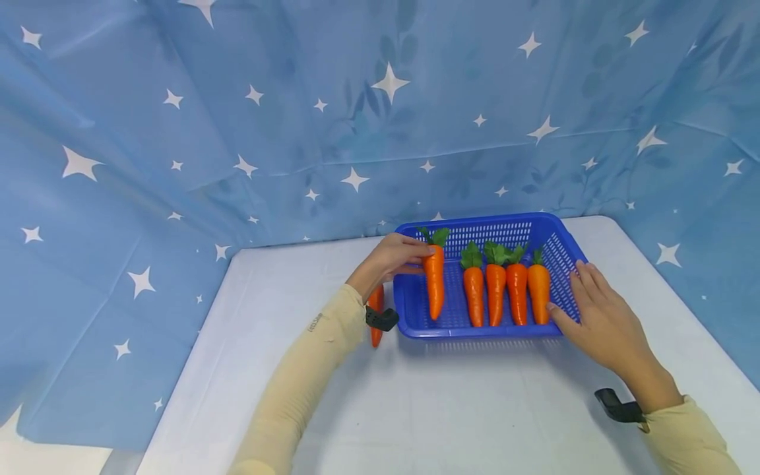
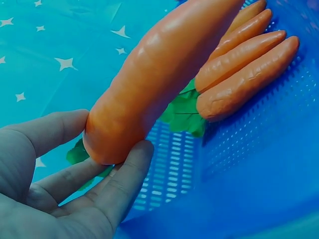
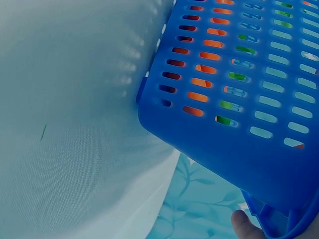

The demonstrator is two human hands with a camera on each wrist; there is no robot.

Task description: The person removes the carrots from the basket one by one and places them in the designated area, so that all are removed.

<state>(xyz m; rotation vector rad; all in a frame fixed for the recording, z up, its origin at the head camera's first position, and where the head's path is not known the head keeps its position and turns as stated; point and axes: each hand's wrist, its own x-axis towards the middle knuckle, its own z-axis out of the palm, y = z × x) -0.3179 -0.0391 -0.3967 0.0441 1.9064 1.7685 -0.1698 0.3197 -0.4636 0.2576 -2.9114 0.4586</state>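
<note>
My left hand (image 1: 399, 256) pinches an orange carrot (image 1: 435, 284) near its leafy green top, over the left part of a blue plastic basket (image 1: 475, 334). The left wrist view shows thumb and fingertips (image 2: 139, 154) on the thick end of this held carrot (image 2: 144, 79). In the basket lie several more carrots (image 1: 496, 297) side by side, leaves toward the back. My right hand (image 1: 608, 323) rests at the basket's right rim with its fingers extended, thumb over the front right corner. In the right wrist view, one fingertip (image 3: 244, 226) shows by the rim.
Another carrot (image 1: 377, 330) lies on the white table (image 1: 285, 316) left of the basket, partly hidden by the left wrist and its black band (image 1: 382, 319). A blue curtain (image 1: 297, 119) with white stars hangs behind the table.
</note>
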